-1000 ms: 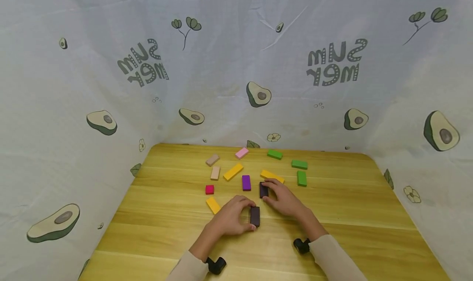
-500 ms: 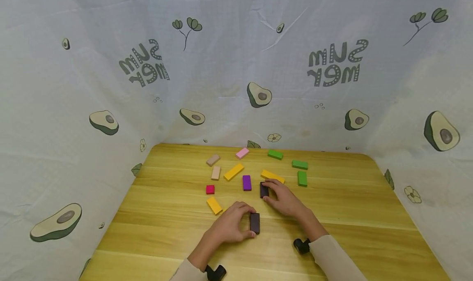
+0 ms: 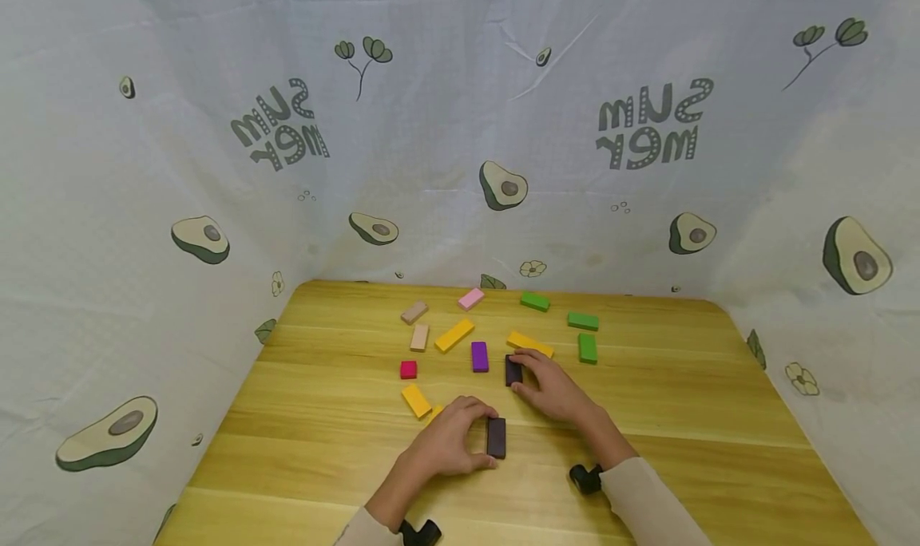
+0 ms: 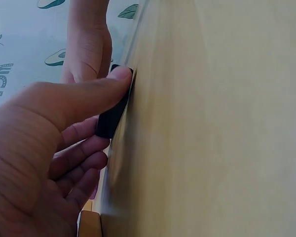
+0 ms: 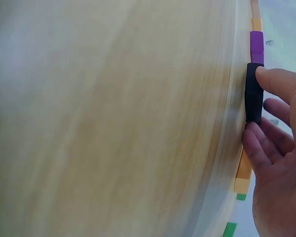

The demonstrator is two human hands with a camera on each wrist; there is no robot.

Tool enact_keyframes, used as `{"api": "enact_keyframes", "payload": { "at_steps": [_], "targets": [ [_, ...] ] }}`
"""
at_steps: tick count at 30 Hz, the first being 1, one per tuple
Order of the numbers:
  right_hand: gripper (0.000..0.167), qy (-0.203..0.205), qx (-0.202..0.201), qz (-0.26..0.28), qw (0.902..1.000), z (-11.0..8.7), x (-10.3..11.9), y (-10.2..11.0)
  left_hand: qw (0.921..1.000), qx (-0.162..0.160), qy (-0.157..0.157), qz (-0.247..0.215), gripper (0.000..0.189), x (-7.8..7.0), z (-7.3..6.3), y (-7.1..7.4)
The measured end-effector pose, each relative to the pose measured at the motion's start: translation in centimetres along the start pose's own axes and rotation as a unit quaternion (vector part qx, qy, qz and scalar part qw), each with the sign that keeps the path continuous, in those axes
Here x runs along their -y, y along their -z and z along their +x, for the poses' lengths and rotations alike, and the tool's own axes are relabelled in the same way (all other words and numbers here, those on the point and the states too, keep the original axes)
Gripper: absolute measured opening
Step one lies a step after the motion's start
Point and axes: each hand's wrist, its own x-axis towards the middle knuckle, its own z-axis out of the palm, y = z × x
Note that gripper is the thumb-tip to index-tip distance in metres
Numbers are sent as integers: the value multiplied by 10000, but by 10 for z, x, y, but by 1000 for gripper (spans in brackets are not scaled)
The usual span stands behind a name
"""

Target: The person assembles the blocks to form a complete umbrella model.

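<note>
Between thumb and fingertips, my left hand (image 3: pixel 451 441) holds a black rectangular block (image 3: pixel 497 438) by its two short ends, close to the wooden table (image 3: pixel 683 418). The left wrist view shows the thumb on the near end of this black block (image 4: pixel 110 120) and fingers at the far end. Farther up the table, my right hand (image 3: pixel 552 388) pinches a second black block (image 3: pixel 513 371) the same way. In the right wrist view the thumb lies on one end of that black block (image 5: pixel 254 94), fingertips at the other.
A purple block (image 3: pixel 479 357) lies just left of the right hand's block, a yellow block (image 3: pixel 530 343) behind it. Beside the left hand are a yellow block (image 3: pixel 416 401) and a red cube (image 3: pixel 408 369). Several green, tan and pink blocks lie farther back, before a printed cloth (image 3: pixel 431 147).
My left hand has drawn its black block toward me, sliding down the head view, and part of another yellow block shows behind the hand. The right hand has stayed in place.
</note>
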Motion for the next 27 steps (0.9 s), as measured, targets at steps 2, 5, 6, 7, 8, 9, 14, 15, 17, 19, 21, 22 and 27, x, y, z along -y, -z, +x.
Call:
{"api": "enact_keyframes", "payload": {
  "at_steps": [2,5,6,7,8,9,14,15,17,19,21,22,27],
  "targets": [
    [52,-3,7,-11,10000,0,0,-1,10000,-24,18,-47,63,0,-1,0],
    [53,-28,30,10,10000,0,0,-1,9998,-97,-17,-186,58,0,-3,0],
    [53,-41,32,9,10000,-1,0,-1,9996,-127,-43,-248,56,1,-3,0],
    [53,-55,35,13,10000,-1,-1,-1,9994,-154,-74,-303,52,1,-3,0],
    [53,-64,42,6,10000,-1,-1,-1,9991,-181,-112,-356,50,1,-3,1],
    [53,-69,46,11,10000,0,-1,-1,9989,-204,-146,-399,47,1,-4,0],
    [52,-44,45,12,10000,0,-2,-2,9984,-252,-229,-461,42,4,-5,0],
    [52,-41,41,25,10000,0,-2,-2,9983,-256,-236,-459,41,4,-5,-1],
    [51,-43,35,42,10000,0,-3,-2,9983,-265,-250,-456,41,4,-5,-1],
    [51,-55,36,52,10000,0,-3,-2,9984,-266,-231,-437,41,4,-5,-1],
    [51,-67,36,59,10000,0,-3,-2,9986,-264,-210,-402,41,5,-5,-2],
    [51,-73,37,58,10000,0,-4,-2,9987,-264,-202,-387,41,4,-4,-2],
    [51,-91,25,32,10000,-1,-4,-2,9989,-256,-161,-352,42,4,-4,-2]
  ]
}}
